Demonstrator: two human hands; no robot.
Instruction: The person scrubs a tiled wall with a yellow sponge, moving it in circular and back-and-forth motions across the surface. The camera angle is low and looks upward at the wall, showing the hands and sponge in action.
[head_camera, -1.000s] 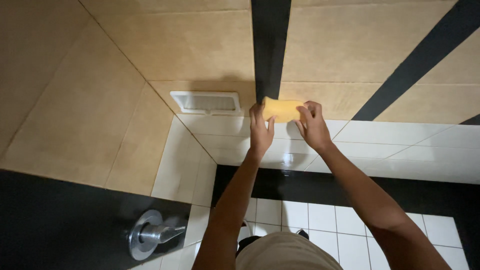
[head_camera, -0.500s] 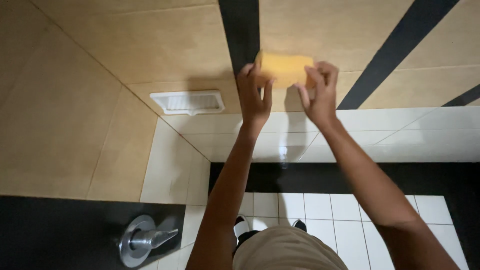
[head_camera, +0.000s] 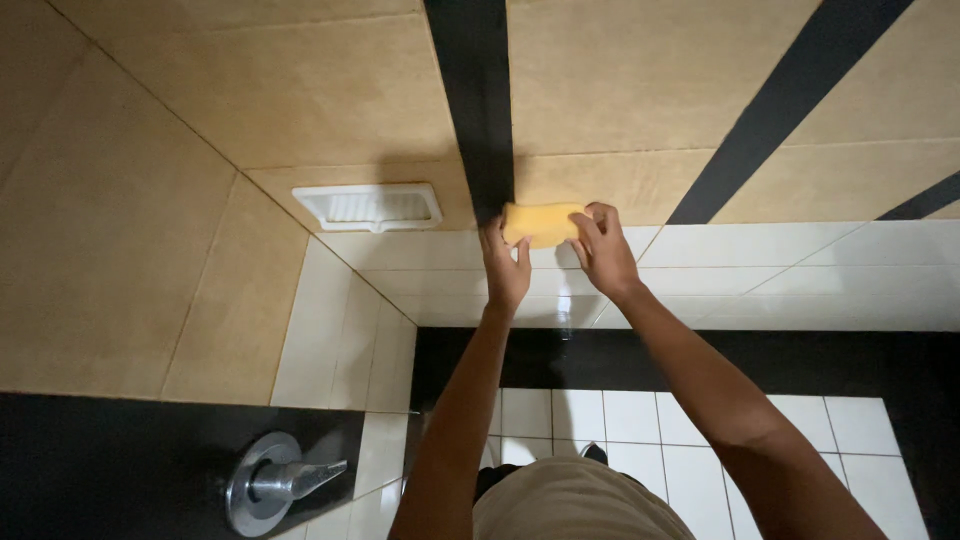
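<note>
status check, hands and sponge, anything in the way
Left hand and right hand both press the yellow sponge to the tiled wall. White vent to the left, apart. Nothing blocking.

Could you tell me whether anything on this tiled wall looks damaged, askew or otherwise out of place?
Nothing stands out. Both hands, left hand and right hand, press a yellow sponge flat against the beige tiles beside the black stripe. The white vent grille sits level, and the chrome tap looks intact.
</note>
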